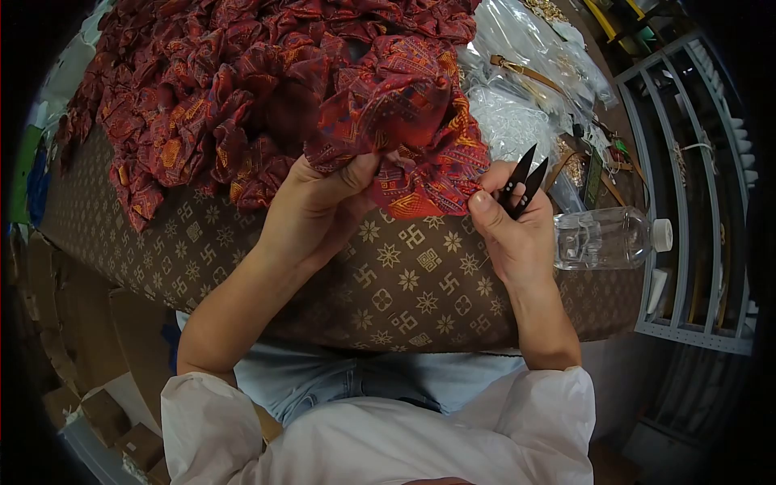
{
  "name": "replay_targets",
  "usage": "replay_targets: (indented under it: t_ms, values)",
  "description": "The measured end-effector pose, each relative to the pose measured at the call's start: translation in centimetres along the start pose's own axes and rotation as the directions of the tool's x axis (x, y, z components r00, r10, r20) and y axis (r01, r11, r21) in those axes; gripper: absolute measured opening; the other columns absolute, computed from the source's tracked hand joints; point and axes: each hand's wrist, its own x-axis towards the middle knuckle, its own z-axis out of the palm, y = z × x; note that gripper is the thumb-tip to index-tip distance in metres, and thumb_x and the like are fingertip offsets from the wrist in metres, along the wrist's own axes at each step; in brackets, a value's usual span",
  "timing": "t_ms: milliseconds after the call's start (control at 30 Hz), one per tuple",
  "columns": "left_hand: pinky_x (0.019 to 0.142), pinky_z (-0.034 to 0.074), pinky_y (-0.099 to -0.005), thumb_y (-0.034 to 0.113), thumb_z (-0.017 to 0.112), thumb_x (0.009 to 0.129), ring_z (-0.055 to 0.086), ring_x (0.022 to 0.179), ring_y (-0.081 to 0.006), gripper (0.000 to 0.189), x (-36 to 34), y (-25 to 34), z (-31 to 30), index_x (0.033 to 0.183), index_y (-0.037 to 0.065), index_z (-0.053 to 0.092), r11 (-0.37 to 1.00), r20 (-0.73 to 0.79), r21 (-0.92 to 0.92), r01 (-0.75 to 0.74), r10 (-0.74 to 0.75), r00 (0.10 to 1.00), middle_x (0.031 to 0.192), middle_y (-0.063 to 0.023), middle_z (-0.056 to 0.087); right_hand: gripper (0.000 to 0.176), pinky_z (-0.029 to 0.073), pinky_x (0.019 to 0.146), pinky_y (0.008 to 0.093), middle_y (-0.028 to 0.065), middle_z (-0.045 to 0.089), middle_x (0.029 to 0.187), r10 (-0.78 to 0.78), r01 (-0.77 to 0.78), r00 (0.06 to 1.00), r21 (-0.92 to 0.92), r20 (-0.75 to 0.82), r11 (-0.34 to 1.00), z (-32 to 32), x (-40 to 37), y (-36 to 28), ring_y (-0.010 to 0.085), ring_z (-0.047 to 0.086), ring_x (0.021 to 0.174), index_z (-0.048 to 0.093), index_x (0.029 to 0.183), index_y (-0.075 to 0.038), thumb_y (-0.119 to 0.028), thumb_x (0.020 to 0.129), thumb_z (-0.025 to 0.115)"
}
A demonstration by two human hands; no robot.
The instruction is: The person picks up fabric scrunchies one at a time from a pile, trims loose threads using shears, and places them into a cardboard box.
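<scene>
Between my hands a gathered piece of red patterned fabric [428,174] is stretched out, its lower edge above the table. My left hand [319,198] is closed on its left side, with thumb and fingers pinching the cloth. My right hand [517,234] pinches the fabric's right corner between thumb and fingertip. That same hand also holds black thread snips [529,178], blades pointing up and apart. Beyond my left hand lies a large heap of the same red gathered fabric [194,113].
A brown patterned cloth [388,279] covers the table. Right of my right hand a clear plastic bottle [602,238] lies on its side. Behind it are clear plastic bags [517,113] and straps. A grey metal rack [687,194] stands at the right, cardboard boxes [133,339] at the lower left.
</scene>
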Motion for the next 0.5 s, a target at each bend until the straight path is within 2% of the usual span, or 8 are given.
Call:
replay_targets:
  t_ms: [67,167,233,333,500]
  values:
    - [0.092,0.035,-0.0355,0.004,0.049,0.082,0.049,0.101,-0.0179,0.025,0.0,0.0,-0.2,0.108,0.003,0.048,1.000,0.004,-0.005,-0.005,0.005,1.000,0.103,-0.0073,0.056,0.013,0.033,0.055,0.0169,-0.0038,0.050,0.069,-0.119,0.121,0.992,-0.063,0.034,0.991,0.2,0.0,0.1,0.0028,0.043,0.061,0.054,0.079,-0.004,-0.007,0.073,0.066]
    - [0.089,0.038,-0.0348,0.005,0.048,0.083,0.051,0.098,-0.0182,0.022,0.0,0.2,-0.7,0.105,0.002,0.049,1.000,0.045,-0.004,-0.007,0.007,0.999,0.102,-0.0067,0.056,0.013,0.032,0.052,0.0170,-0.0042,0.049,0.066,-0.150,0.155,0.986,-0.074,0.067,0.985,0.1,0.0,0.3,0.0023,0.041,0.058,0.054,0.078,-0.003,-0.007,0.073,0.066]
    - [0.087,0.040,-0.0348,0.005,0.047,0.085,0.052,0.096,-0.0183,0.020,0.0,0.2,-0.9,0.104,0.002,0.050,1.000,0.081,0.002,-0.005,0.005,0.997,0.101,-0.0057,0.056,0.013,0.031,0.052,0.0170,-0.0044,0.048,0.066,-0.141,0.147,0.987,-0.092,0.073,0.985,0.2,0.0,0.2,0.0023,0.040,0.058,0.054,0.077,-0.003,-0.007,0.073,0.066]
    - [0.086,0.041,-0.0346,0.005,0.045,0.085,0.053,0.092,-0.0193,0.018,0.0,0.1,-1.1,0.101,0.000,0.050,0.999,0.036,-0.047,0.018,-0.017,0.999,0.097,-0.0077,0.056,0.013,0.031,0.052,0.0170,-0.0048,0.047,0.065,-0.144,0.156,0.985,-0.117,0.099,0.981,0.3,0.1,0.2,0.0021,0.039,0.057,0.054,0.076,-0.003,-0.007,0.073,0.066]
    - [0.085,0.040,-0.0333,-0.001,0.043,0.076,0.051,0.086,-0.0190,0.020,-0.4,0.3,-0.8,0.095,-0.001,0.048,0.985,-0.032,-0.157,0.069,-0.075,0.997,0.088,-0.0085,0.054,0.012,0.029,0.051,0.0169,-0.0052,0.047,0.064,-0.125,0.145,0.981,-0.131,0.145,0.981,0.3,0.0,0.3,0.0019,0.038,0.056,0.054,0.074,-0.004,-0.008,0.073,0.066]
